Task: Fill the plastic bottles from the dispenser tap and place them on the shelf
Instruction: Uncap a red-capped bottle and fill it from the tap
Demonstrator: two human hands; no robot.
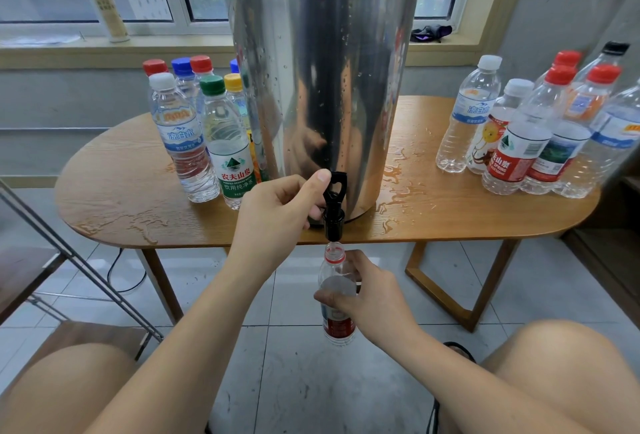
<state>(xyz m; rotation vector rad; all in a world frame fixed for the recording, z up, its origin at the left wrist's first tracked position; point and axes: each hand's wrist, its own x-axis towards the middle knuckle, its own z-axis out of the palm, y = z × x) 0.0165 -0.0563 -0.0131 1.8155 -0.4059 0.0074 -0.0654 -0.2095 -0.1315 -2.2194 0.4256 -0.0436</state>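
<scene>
A tall steel dispenser [322, 87] stands on the wooden table [467, 212], its black tap [334, 205] jutting over the front edge. My left hand [280, 208] grips the tap lever, thumb on top. Directly below the spout, my right hand [363, 295] holds an uncapped clear bottle with a red label [336, 281], its mouth just under the tap. Capped bottles stand in a group left of the dispenser [194, 128] and another group to the right [533, 128].
Water is spilled on the table top around the dispenser's base. A metal-framed shelf [52, 236] stands at the left. My knees fill the lower corners. A cable lies on the tiled floor under the table. A pump bottle [107, 7] stands on the windowsill.
</scene>
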